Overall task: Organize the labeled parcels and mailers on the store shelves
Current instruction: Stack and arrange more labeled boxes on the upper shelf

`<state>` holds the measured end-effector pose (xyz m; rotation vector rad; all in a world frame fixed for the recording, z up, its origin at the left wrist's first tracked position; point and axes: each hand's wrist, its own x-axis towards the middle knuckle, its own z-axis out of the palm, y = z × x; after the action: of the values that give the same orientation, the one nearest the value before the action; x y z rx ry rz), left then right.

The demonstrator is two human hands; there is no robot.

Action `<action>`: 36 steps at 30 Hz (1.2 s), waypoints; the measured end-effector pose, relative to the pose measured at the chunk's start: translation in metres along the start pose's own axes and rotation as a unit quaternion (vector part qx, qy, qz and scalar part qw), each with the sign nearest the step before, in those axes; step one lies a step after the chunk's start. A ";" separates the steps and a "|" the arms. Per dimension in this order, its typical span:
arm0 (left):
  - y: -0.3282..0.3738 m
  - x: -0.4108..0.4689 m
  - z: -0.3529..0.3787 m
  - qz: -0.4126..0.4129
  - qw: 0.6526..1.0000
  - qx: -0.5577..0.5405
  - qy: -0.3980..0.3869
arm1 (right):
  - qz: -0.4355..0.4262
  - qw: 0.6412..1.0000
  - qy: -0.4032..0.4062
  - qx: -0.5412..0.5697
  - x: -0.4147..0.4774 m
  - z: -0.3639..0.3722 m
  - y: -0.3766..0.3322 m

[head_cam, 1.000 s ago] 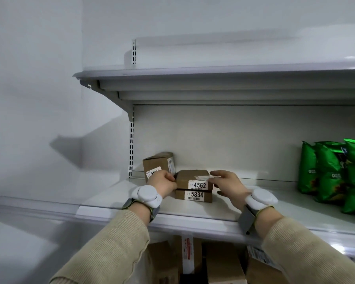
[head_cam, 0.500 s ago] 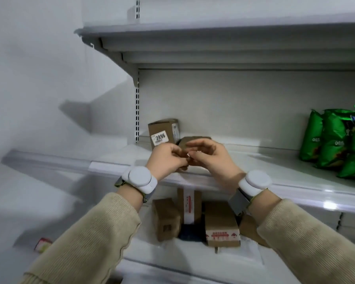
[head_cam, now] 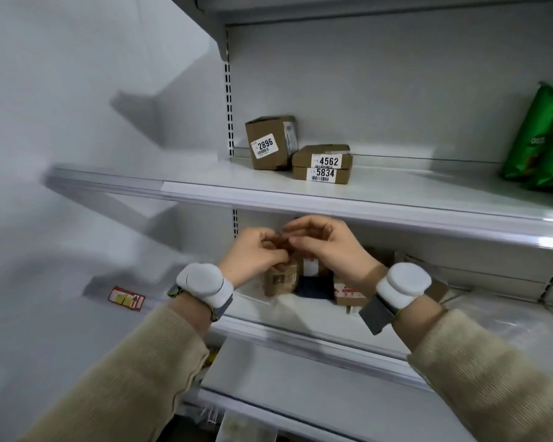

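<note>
You wear a ribbed beige knit left sleeve (head_cam: 115, 387) and a matching right sleeve (head_cam: 492, 378), each ending just short of the wrist. Each wrist carries a white, rounded, smooth-shelled unit. The left wrist unit (head_cam: 201, 283) sits on a dark grey strap (head_cam: 219, 311) with a yellow-green edge. The right wrist unit (head_cam: 403, 283) sits on a wider grey strap (head_cam: 377, 314). Your left hand (head_cam: 256, 253) and right hand (head_cam: 329, 250) are bare.

three numbered boxes (head_cam: 270, 143) (head_cam: 321, 158) (head_cam: 321, 175), two hands (head_cam: 256, 255) (head_cam: 331, 250)
</note>
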<state>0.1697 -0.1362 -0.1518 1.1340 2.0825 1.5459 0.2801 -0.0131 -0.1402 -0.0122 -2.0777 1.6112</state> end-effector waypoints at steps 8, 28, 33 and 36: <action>-0.067 0.026 0.000 -0.055 0.998 0.030 0.012 | 0.113 0.992 0.047 -0.024 0.016 -0.006 0.078; -0.163 0.135 0.005 -0.334 0.937 -0.044 -0.089 | 0.450 0.890 0.060 -0.051 0.110 -0.011 0.185; -0.162 0.131 0.007 -0.329 0.931 -0.154 -0.023 | 0.433 0.900 0.052 -0.005 0.109 -0.018 0.182; -0.160 0.124 0.006 -0.292 0.940 -0.173 0.014 | 0.413 0.903 0.088 0.076 0.100 -0.016 0.172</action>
<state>0.0286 -0.0571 -0.2742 0.3226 1.8245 1.5287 0.1487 0.0831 -0.2556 -1.0738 -1.8892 2.1235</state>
